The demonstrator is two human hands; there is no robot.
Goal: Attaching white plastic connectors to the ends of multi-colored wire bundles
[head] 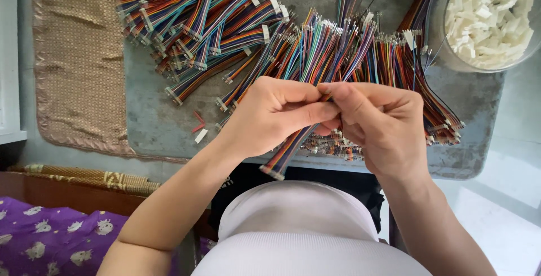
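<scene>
Left hand (270, 115) and right hand (377, 126) pinching a rainbow ribbon cable (290, 149) (white connector at its end), above grey table (163, 124)

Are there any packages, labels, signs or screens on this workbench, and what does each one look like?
No labels, signs or screens show.
Clear plastic tub: far right corner, round, see-through, filled with small white plastic connector housings.
The left hand and right hand pinch a rainbow ribbon cable together; it carries no tag.
</scene>
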